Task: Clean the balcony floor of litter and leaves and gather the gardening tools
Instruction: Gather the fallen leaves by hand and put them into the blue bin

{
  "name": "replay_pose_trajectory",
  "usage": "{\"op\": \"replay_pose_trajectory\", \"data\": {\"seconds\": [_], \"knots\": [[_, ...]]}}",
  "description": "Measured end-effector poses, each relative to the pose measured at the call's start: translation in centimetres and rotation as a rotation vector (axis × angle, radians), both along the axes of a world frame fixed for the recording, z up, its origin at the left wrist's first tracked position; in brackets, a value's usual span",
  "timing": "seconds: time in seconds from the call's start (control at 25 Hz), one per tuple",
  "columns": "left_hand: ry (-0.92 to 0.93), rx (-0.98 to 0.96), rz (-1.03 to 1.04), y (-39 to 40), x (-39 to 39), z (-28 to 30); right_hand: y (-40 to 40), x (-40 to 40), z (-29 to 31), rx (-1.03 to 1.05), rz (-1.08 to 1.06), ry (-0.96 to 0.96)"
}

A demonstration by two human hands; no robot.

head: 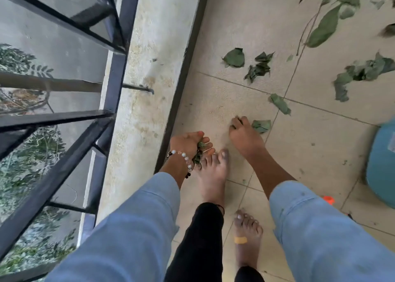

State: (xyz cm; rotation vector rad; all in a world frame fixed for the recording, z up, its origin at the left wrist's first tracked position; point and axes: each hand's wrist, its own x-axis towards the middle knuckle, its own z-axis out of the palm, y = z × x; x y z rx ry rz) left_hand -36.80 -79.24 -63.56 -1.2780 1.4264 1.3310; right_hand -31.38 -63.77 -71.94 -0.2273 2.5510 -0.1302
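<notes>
Down by the big railing [64, 102], the tiled floor [320, 145] has leaves all over. Farther from the railing, the right hand [243, 135] curls its fingers on the floor, with one leaf [261, 125] just beside it. Nearer the railing, the left hand [189, 141] squeezes a bunch of leaves [198, 153].

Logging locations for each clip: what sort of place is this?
Most likely a raised balcony: a black metal railing on a concrete ledge, treetops below, and a tiled floor strewn with leaves.

Matt beige floor tiles [316, 145]; black painted metal railing [115, 72]; rough stained concrete ledge [147, 68].
</notes>
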Motion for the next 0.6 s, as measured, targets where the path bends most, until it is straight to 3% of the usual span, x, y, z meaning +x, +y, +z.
{"op": "replay_pose_trajectory", "data": {"seconds": [0.08, 0.2, 0.28, 0.36, 0.48, 0.52, 0.6], "knots": [[0.007, 0.026, 0.022, 0.3, -0.3, 0.0, 0.3, -0.7, 0.4, -0.090, -0.145, 0.137], [0.032, 0.005, 0.011, 1.5, -0.6, 0.7, -0.2, -2.6, 3.5, -0.730, -1.010, 0.109], [0.002, 0.078, 0.055, 3.1, -0.6, 2.0, -1.8, -2.4, 7.1, -0.960, -1.351, 0.059], [-0.024, 0.088, 0.076, 4.2, -0.7, 3.1, -3.3, -1.6, 10.0, -0.868, -1.216, 0.061], [-0.005, -0.094, -0.062, 3.6, -0.7, 2.1, -1.4, 0.0, 10.7, -0.794, -0.736, -0.155], [-0.011, -0.128, -0.045, 3.3, -0.9, 2.2, 0.0, 0.3, 10.1, -0.856, -0.728, -0.176], [-0.024, -0.078, 0.054, 2.8, -1.4, 2.2, 2.7, 0.3, 8.4, -0.839, -0.973, -0.033]]}}
